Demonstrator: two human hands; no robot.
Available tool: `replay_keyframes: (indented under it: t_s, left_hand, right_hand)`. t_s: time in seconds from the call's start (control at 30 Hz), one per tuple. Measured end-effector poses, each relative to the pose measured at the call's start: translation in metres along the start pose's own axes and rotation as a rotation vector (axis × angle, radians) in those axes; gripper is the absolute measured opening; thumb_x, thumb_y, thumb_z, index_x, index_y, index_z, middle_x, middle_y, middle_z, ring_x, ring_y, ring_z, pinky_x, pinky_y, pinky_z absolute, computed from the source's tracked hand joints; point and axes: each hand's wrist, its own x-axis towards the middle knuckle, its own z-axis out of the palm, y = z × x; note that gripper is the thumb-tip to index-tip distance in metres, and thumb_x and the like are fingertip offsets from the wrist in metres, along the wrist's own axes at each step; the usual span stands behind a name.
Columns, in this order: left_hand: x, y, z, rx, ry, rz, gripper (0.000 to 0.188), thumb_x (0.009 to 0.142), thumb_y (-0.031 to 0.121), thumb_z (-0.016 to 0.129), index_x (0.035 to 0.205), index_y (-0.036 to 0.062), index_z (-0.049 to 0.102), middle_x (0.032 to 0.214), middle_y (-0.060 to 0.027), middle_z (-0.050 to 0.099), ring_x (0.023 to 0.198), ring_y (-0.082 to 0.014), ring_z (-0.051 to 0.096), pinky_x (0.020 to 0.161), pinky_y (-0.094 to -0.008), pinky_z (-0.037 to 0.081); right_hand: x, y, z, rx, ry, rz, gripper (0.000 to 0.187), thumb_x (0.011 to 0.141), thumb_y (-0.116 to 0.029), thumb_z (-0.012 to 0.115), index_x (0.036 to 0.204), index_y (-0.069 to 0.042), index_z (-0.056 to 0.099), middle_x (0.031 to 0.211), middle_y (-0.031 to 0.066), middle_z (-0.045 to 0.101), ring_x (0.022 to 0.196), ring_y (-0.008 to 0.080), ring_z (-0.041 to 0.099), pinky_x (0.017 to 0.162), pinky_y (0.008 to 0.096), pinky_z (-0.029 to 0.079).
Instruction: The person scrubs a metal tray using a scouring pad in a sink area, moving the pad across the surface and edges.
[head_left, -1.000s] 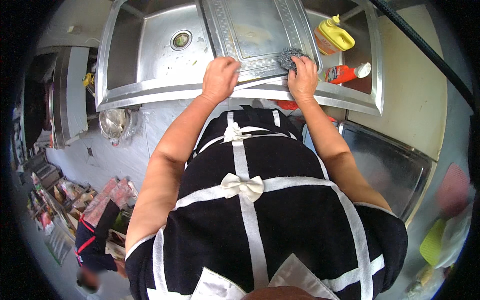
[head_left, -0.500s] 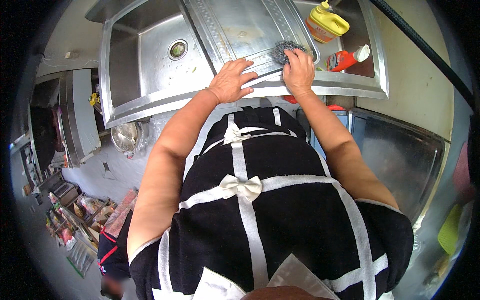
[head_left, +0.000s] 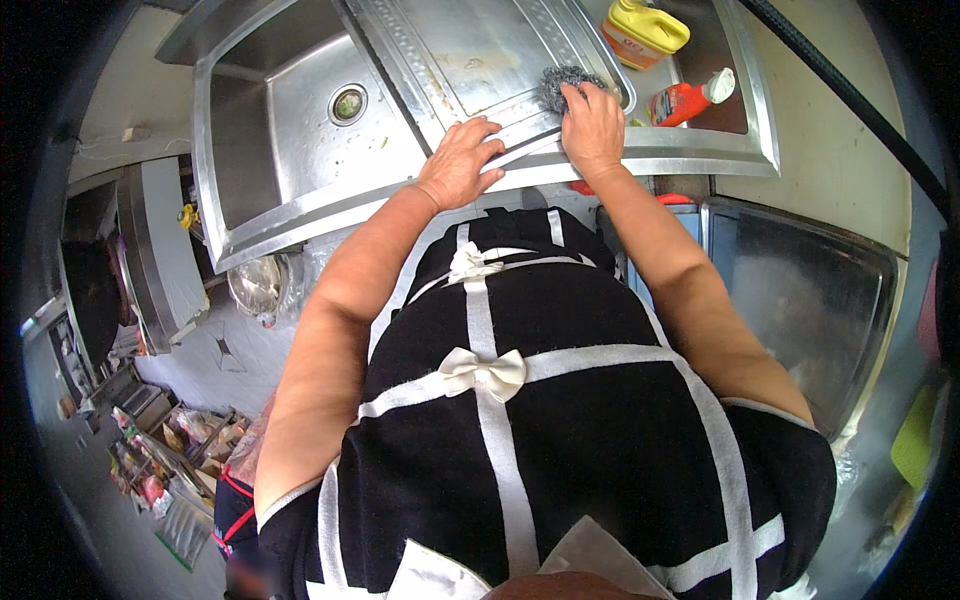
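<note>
A stainless-steel panel with a raised rim and rows of small holes lies across the sink. Its surface has brownish stains. My right hand is closed on a grey steel wool scourer, which presses on the panel near its right front corner. My left hand rests on the panel's front left corner, fingers stretched out and thumb apart. Both forearms reach forward over the sink's front edge.
Right of the panel, a yellow jug and a red bottle with a white cap stand in the other basin. A drain shows in the left basin. A black hose crosses at upper right. Another person's dark clothing shows at lower left.
The whole view has shifted slightly. The right hand and scourer stay near the panel's right front corner, and the left hand keeps its place on the panel.
</note>
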Motion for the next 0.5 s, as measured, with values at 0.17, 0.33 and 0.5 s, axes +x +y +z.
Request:
replay_keyframes:
  t_s: [0.17,0.33,0.5]
  left_hand:
    - [-0.001,-0.006,0.0,-0.006,-0.035,0.015,0.031,0.08,0.02,0.065,0.106,0.0054,0.057,0.126,-0.0129,0.045,0.127,-0.0349,0.035,0.105,-0.0439,0.03]
    - [-0.006,-0.008,-0.006,-0.007,-0.089,0.033,0.032,0.082,0.021,0.063,0.109,0.0054,0.055,0.127,-0.0128,0.044,0.129,-0.0335,0.035,0.105,-0.0429,0.032]
    - [-0.011,-0.009,-0.011,0.033,-0.125,0.03,0.032,0.083,0.022,0.061,0.111,0.0065,0.054,0.129,-0.0124,0.043,0.13,-0.0331,0.034,0.105,-0.045,0.031]
  right_hand:
    - [0.001,-0.001,-0.001,-0.019,-0.002,-0.007,0.039,0.073,-0.01,0.064,0.111,-0.018,0.059,0.109,0.0067,0.054,0.101,0.0287,0.052,0.085,0.042,0.041]
    - [0.002,0.001,0.002,-0.044,0.001,-0.018,0.038,0.075,-0.01,0.062,0.111,-0.019,0.059,0.108,0.0067,0.054,0.099,0.0283,0.053,0.083,0.0422,0.042]
    - [0.001,0.002,0.004,-0.04,0.035,-0.039,0.035,0.076,-0.01,0.061,0.11,-0.018,0.059,0.107,0.0076,0.055,0.098,0.0286,0.053,0.083,0.0426,0.042]
